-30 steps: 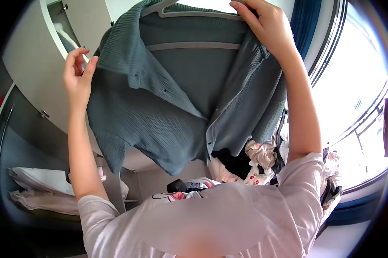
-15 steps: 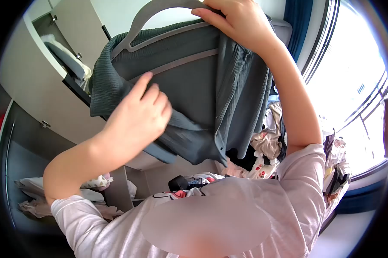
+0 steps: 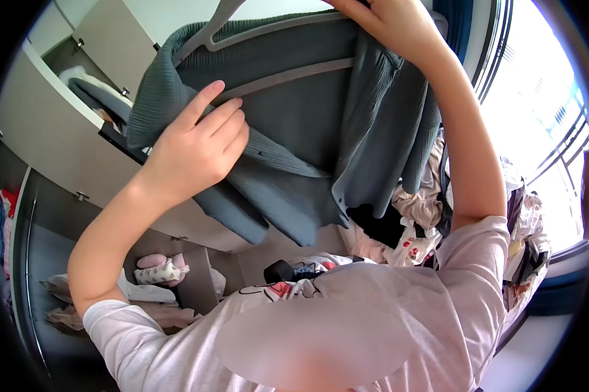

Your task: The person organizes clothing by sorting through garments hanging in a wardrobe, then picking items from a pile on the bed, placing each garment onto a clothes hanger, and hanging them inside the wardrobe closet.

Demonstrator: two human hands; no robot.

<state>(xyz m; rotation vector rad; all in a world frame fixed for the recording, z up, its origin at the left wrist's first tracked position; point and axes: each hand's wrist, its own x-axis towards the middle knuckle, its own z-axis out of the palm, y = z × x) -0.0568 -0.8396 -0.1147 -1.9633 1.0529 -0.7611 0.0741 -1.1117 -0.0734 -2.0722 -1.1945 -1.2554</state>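
- Bright window (image 3: 542, 111) at right, wardrobe (image 3: 59, 137) at left.
- Left hand (image 3: 193, 153): fingers together, pressed on grey shirt (image 3: 307, 130).
- Right hand (image 3: 399, 23): fingers clamped on shirt at hanger (image 3: 268, 29).

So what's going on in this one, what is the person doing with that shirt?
A person holds a grey-green shirt up on a grey hanger. The right hand grips the top of the hanger and shirt near its right shoulder. The left hand lies flat on the shirt's front panel, fingers spread over the fabric near the collar. The shirt front hangs open. Behind it are an open wardrobe and a pile of clothes by the window.
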